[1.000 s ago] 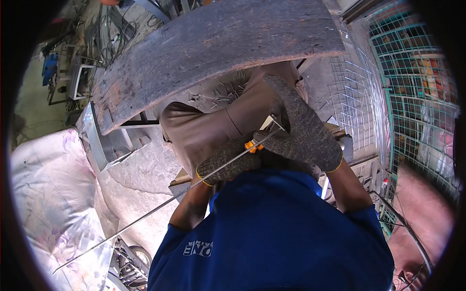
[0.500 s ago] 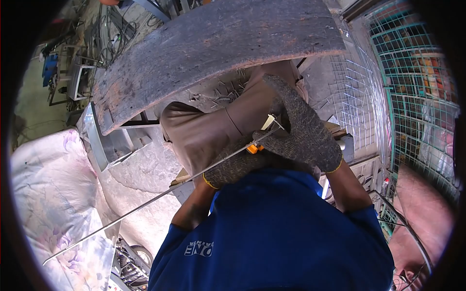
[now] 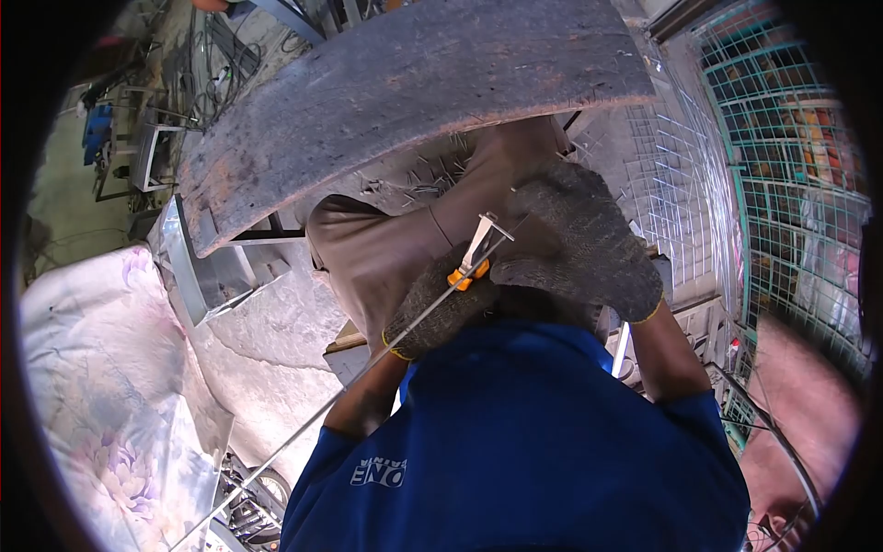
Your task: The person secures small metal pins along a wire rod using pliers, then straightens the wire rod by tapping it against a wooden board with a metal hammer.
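My left hand [image 3: 430, 305], in a dark grey knitted glove, is closed around a small tool with an orange body [image 3: 466, 275]. From that tool a pale flat blade [image 3: 479, 241] sticks up and ends in a short metal crosspiece. A long thin metal rod [image 3: 317, 409] runs along the left hand and past the blade, sloping down to the lower left. Whether the fingers also grip the rod is hidden. My right hand [image 3: 589, 244], gloved alike, hovers just right of the blade, thumb and fingers apart, with nothing seen in it.
A worn, dark curved tabletop [image 3: 414, 92] spans the front, above my brown-clad legs [image 3: 386, 253]. Green wire mesh [image 3: 773, 138] stands at the right. Floral cloth [image 3: 101, 368] covers something at the left, near a metal channel [image 3: 207, 276]. A wheel [image 3: 271, 483] shows below.
My right hand has drawn away to the right from the blade, its raised finger now bent. The tool shifted left, and the rod's far end swung toward the bottom of the view.
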Tool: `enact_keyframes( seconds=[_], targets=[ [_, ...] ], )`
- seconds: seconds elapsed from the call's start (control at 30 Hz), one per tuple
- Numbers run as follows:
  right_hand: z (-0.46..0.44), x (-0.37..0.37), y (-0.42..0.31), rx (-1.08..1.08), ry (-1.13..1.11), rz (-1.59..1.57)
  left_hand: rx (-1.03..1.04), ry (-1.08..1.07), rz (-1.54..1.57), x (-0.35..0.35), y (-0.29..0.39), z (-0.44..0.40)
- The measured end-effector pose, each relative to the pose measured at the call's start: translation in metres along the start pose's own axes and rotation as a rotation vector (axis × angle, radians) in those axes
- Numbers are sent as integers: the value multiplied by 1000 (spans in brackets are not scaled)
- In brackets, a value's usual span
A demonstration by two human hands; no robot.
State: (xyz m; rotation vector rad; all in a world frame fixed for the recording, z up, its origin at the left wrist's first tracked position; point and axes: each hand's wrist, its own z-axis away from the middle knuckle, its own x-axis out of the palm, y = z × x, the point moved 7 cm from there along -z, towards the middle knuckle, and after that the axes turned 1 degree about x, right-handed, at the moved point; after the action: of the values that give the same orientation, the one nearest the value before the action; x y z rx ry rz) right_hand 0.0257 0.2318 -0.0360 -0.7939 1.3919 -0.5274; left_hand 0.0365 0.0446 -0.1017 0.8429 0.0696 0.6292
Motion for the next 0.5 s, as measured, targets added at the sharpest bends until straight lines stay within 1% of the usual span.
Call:
enact_keyframes(
  seconds=[0.07, 0.13, 0.2, 0.23, 0.3, 0.33, 0.4, 0.43, 0.47, 0.5],
  targets=[
    [0, 13, 9, 24, -8, -51, 165, 84, 74, -7, -14, -6],
    [-1, 15, 8, 48, -17, -103, 194, 110, 50, -7, -21, -4],
    [-8, -5, -28, -111, 95, 280, 254, 157, -1, -7, -19, -2],
    [-11, -12, -35, -111, 95, 279, 284, 182, -27, -7, -17, -2],
    [-16, -5, -35, 2, -138, 370, 343, 232, -78, -7, -14, 1],
    [-17, -4, -35, 2, -138, 370, 373, 256, -103, -6, -12, 1],
    [-21, -8, -40, -44, -54, 261, 404, 280, -128, -4, -12, 2],
    [-18, -4, -38, -44, -54, 261, 422, 251, -34, -2, -13, 1],
    [-13, -1, -41, -106, 19, 326, 440, 222, 61, 0, -13, 1],
    [-9, -1, -45, -169, 93, 391, 441, 221, 60, -3, -12, -1]
  ],
)
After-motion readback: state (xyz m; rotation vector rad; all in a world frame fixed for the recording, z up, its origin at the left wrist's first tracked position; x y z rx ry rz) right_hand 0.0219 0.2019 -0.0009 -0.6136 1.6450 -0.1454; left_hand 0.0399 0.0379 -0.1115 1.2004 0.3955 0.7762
